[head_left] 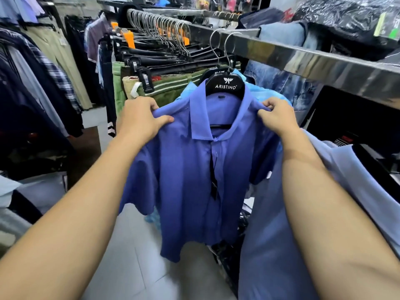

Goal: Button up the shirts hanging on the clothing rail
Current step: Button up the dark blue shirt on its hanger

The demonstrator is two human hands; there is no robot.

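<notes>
Blue shirt (190,169) — black "ARISTINO" hanger (226,87) — both shoulders pinched.

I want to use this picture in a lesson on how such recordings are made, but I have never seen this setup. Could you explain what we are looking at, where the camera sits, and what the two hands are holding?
There is no machine here: a person wears one wide-angle camera on the head, looking forward and down, so both arms reach into the picture from below. The scene is a clothes shop. A blue short-sleeved shirt hangs on a black hanger printed ARISTINO, hooked over a shiny metal rail. The left hand grips the cloth at one shoulder and the right hand grips the other, fingers curled round the fabric. A dark tag hangs down the shirt's front. Further back on the rail hang dark trousers on clip hangers.
</notes>
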